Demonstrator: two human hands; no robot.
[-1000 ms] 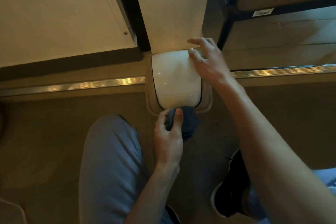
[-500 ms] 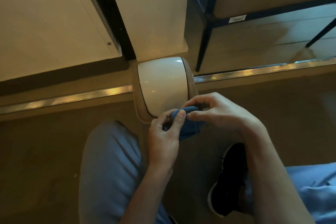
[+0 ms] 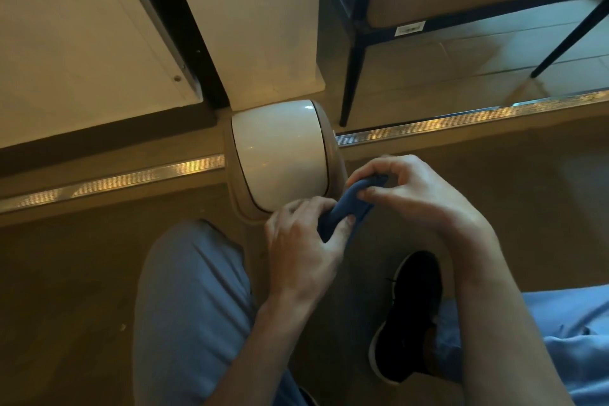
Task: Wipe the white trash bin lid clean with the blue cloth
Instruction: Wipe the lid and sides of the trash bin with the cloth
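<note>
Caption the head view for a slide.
Both hands, left hand and right hand, grip the blue cloth beside the white bin lid.

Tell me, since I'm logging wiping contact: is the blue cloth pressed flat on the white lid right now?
No: the blue cloth is bunched between the left hand and right hand, off the white lid.

We cannot see the near corner of the white lid (image 3: pixel 280 155) — our left hand (image 3: pixel 303 247) and the blue cloth (image 3: pixel 346 208) cover it. The cloth's lower end hides inside that hand — the black shoe (image 3: pixel 408 316) sits partly behind our right forearm.
</note>
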